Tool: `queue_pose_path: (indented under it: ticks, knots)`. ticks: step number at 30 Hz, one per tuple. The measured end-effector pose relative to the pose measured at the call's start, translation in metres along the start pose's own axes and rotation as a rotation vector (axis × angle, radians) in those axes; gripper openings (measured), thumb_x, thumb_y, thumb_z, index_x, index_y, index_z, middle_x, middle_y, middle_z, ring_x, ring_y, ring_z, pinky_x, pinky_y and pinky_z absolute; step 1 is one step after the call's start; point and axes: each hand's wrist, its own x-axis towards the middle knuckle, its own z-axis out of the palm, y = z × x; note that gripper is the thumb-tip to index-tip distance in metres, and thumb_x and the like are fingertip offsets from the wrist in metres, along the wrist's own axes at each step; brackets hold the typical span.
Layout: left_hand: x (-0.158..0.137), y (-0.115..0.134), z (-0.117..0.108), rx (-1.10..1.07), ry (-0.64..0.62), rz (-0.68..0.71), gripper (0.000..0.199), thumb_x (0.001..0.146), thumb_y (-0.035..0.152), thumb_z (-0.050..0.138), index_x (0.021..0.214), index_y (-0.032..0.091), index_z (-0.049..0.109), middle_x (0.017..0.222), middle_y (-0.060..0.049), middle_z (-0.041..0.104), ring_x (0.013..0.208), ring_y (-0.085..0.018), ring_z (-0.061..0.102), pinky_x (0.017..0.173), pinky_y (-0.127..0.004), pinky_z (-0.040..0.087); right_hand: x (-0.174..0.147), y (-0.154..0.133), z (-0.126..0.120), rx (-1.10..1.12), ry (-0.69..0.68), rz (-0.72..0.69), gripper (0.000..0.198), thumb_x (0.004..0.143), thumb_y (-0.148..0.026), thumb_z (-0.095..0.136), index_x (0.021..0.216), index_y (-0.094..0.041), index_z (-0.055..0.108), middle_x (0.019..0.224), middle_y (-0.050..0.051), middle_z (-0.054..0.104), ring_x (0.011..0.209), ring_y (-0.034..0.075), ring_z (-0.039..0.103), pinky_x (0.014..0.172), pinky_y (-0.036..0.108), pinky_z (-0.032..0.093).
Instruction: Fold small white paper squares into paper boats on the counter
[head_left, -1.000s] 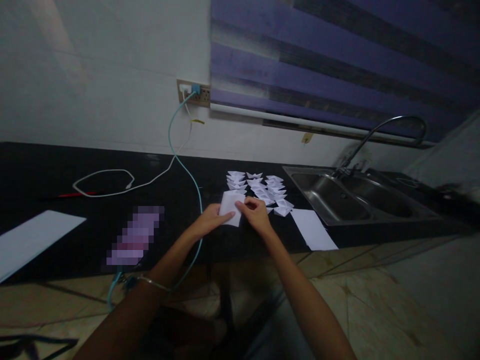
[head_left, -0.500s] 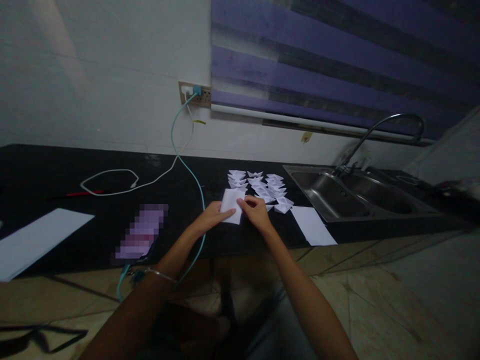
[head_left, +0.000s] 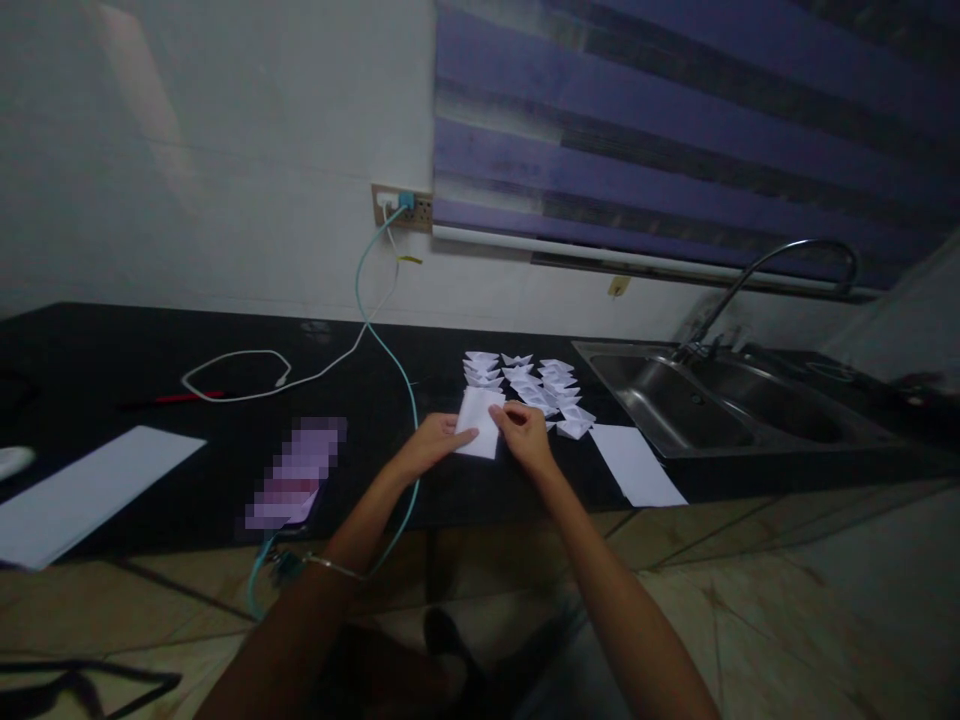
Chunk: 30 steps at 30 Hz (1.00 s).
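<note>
A folded sheet of white paper (head_left: pixel 478 425) is held between my two hands above the dark counter's front part. My left hand (head_left: pixel 437 443) grips its left edge, thumb lying across the lower front. At the upper right edge my right hand (head_left: pixel 525 430) pinches the paper between thumb and fingers. Just behind are several folded paper boats (head_left: pixel 559 385), lined up in rows. To the right of my right hand lies a flat white sheet (head_left: pixel 637 465), reaching the counter's front edge.
A double steel sink (head_left: pixel 675 400) with a curved tap (head_left: pixel 787 250) is set into the right of the counter. At the left lie a stack of white paper (head_left: pixel 97 495), a phone (head_left: pixel 296 475), a red pen (head_left: pixel 187 398) and a white cable (head_left: pixel 330 370). A teal cable (head_left: pixel 412 400) hangs over the front edge.
The camera view has shifted slightly, so everything sits a little lower and further right. Both hands keep hold of the folded paper, with hardly any change in grip.
</note>
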Motion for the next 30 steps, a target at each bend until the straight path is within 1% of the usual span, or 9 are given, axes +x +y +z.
queue_pose_path:
  ticks: [4, 8, 10, 13, 16, 21, 24, 27, 30]
  knots:
    - [-0.001, 0.000, -0.001, 0.029, -0.045, -0.012, 0.049, 0.067, 0.056, 0.078, 0.077, 0.008, 0.071, 0.072, -0.013, 0.076, 0.067, -0.022, 0.072, 0.069, -0.032, 0.056, 0.002, 0.005, -0.003, 0.022, 0.100, 0.024, 0.042, 0.082, -0.049, 0.060, 0.055, -0.019, 0.051, 0.054, -0.002, 0.043, 0.056, 0.013, 0.039, 0.054, 0.027, 0.029]
    - [0.001, -0.011, -0.003, 0.066, -0.082, 0.041, 0.054, 0.075, 0.062, 0.069, 0.080, 0.009, 0.070, 0.074, -0.015, 0.076, 0.069, -0.022, 0.073, 0.069, -0.030, 0.056, 0.002, 0.006, -0.003, 0.084, 0.110, 0.087, 0.040, 0.080, -0.050, 0.063, 0.059, -0.018, 0.054, 0.053, -0.003, 0.045, 0.052, 0.012, 0.040, 0.050, 0.027, 0.028]
    - [0.004, -0.016, -0.003, 0.059, -0.077, 0.059, 0.056, 0.075, 0.063, 0.068, 0.085, 0.008, 0.069, 0.078, -0.016, 0.077, 0.069, -0.021, 0.073, 0.067, -0.029, 0.056, 0.001, 0.005, -0.001, 0.163, 0.064, 0.149, 0.040, 0.080, -0.054, 0.063, 0.063, -0.018, 0.056, 0.053, -0.003, 0.046, 0.050, 0.011, 0.040, 0.048, 0.026, 0.028]
    - [0.006, -0.017, -0.003, 0.062, -0.046, 0.083, 0.059, 0.074, 0.066, 0.067, 0.088, 0.008, 0.068, 0.080, -0.017, 0.077, 0.067, -0.020, 0.072, 0.062, -0.027, 0.055, -0.001, 0.007, 0.002, 0.277, -0.052, 0.232, 0.038, 0.077, -0.055, 0.067, 0.074, -0.018, 0.060, 0.057, -0.004, 0.050, 0.048, 0.010, 0.041, 0.046, 0.025, 0.028]
    - [0.006, -0.016, -0.002, 0.052, -0.026, 0.096, 0.060, 0.074, 0.066, 0.067, 0.088, 0.008, 0.067, 0.080, -0.017, 0.076, 0.065, -0.019, 0.071, 0.060, -0.026, 0.054, -0.002, 0.010, 0.003, 0.305, -0.149, 0.250, 0.036, 0.075, -0.051, 0.071, 0.080, -0.017, 0.061, 0.060, -0.004, 0.053, 0.049, 0.010, 0.042, 0.045, 0.024, 0.030]
    - [0.004, -0.014, -0.004, -0.052, -0.033, 0.017, 0.055, 0.073, 0.060, 0.073, 0.090, 0.008, 0.065, 0.070, -0.012, 0.074, 0.062, -0.019, 0.071, 0.059, -0.025, 0.054, -0.003, 0.010, 0.001, 0.320, -0.128, 0.241, 0.033, 0.073, -0.047, 0.073, 0.076, -0.017, 0.060, 0.059, -0.004, 0.052, 0.049, 0.009, 0.041, 0.047, 0.023, 0.030]
    - [0.003, -0.010, -0.003, -0.092, -0.003, -0.024, 0.049, 0.072, 0.055, 0.075, 0.088, 0.009, 0.067, 0.071, -0.010, 0.074, 0.061, -0.018, 0.070, 0.056, -0.025, 0.053, -0.004, 0.009, 0.000, 0.294, -0.182, 0.245, 0.036, 0.070, -0.049, 0.075, 0.072, -0.017, 0.059, 0.059, -0.003, 0.052, 0.051, 0.010, 0.042, 0.049, 0.023, 0.030]
    - [0.003, -0.004, 0.000, -0.021, 0.068, -0.025, 0.040, 0.070, 0.046, 0.079, 0.077, 0.009, 0.067, 0.065, -0.007, 0.072, 0.054, -0.017, 0.067, 0.050, -0.024, 0.049, -0.006, 0.009, -0.001, 0.237, -0.262, 0.240, 0.039, 0.068, -0.052, 0.076, 0.067, -0.017, 0.057, 0.058, -0.003, 0.050, 0.053, 0.010, 0.041, 0.049, 0.023, 0.029]
    - [0.003, -0.002, 0.003, 0.034, 0.077, -0.035, 0.032, 0.071, 0.040, 0.079, 0.074, 0.009, 0.068, 0.060, -0.005, 0.071, 0.051, -0.017, 0.065, 0.045, -0.022, 0.045, -0.006, 0.010, 0.000, 0.210, -0.283, 0.249, 0.041, 0.073, -0.055, 0.070, 0.066, -0.017, 0.056, 0.058, -0.003, 0.048, 0.054, 0.010, 0.040, 0.050, 0.023, 0.028]
